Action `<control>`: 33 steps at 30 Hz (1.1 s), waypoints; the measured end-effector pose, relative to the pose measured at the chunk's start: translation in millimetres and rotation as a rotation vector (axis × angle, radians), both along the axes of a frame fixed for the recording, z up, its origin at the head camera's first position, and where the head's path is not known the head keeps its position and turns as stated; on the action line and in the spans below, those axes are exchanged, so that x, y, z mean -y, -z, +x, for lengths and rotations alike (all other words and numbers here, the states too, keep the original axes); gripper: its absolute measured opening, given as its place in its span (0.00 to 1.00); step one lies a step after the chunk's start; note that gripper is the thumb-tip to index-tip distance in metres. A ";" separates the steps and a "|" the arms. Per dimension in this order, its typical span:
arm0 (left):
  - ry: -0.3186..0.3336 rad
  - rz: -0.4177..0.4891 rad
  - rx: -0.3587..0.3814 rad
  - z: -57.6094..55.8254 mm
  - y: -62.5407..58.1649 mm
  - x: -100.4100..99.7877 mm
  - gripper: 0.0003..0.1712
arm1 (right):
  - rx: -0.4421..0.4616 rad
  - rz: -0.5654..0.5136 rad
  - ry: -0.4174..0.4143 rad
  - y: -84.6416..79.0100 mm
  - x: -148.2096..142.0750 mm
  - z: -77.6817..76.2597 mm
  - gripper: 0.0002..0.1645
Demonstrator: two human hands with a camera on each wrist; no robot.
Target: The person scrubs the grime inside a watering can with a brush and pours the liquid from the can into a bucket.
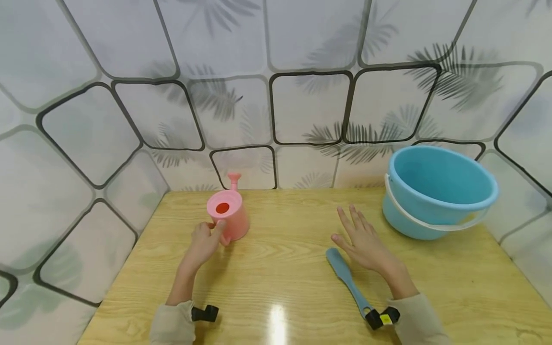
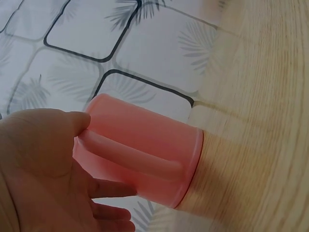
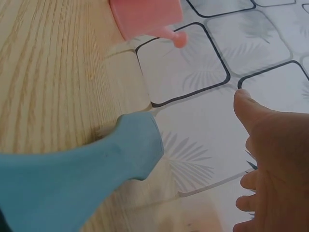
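Observation:
A pink toy watering can (image 1: 238, 221) stands upright at the left, its spout pointing to the back wall. My left hand (image 1: 205, 243) is at its handle (image 2: 130, 157). The thumb touches the handle's top, while the other fingers extend loosely along the far side. A blue toy shovel (image 1: 346, 276) lies on the table, its holed handle end towards me. Over the table just right of the shovel, my right hand (image 1: 365, 244) is spread with straight fingers, holding nothing. In the right wrist view the shovel's flat end (image 3: 140, 145) lies apart from the hand.
A light blue bucket (image 1: 431, 223) with a white handle (image 1: 403, 211) stands at the back right, beyond my right hand. The wood-grain table (image 1: 276, 268) meets a patterned wall covering (image 1: 310, 110) at the back and sides.

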State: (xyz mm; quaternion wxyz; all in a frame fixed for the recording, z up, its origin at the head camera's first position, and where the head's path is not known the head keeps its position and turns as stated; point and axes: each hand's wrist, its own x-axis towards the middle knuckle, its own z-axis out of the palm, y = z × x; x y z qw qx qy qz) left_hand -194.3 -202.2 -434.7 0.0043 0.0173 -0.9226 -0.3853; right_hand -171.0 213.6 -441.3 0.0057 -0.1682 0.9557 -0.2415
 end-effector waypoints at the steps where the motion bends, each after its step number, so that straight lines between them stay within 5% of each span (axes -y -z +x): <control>1: 0.008 0.003 0.003 0.7 -0.8 0.2 0.36 | 0.001 -0.004 -0.004 -0.5 0.2 -0.5 0.46; 16: 0.043 0.195 0.035 -0.6 -0.1 1.3 0.24 | 0.036 -0.055 -0.028 -2.9 -0.8 -4.2 0.46; 27: 0.105 0.502 0.077 -10.5 13.8 7.8 0.23 | 0.091 -0.089 -0.018 -0.6 -1.4 -1.7 0.48; 33: 0.109 0.578 0.072 -12.8 15.4 6.4 0.24 | 0.099 -0.108 -0.017 -1.3 -2.9 -2.9 0.49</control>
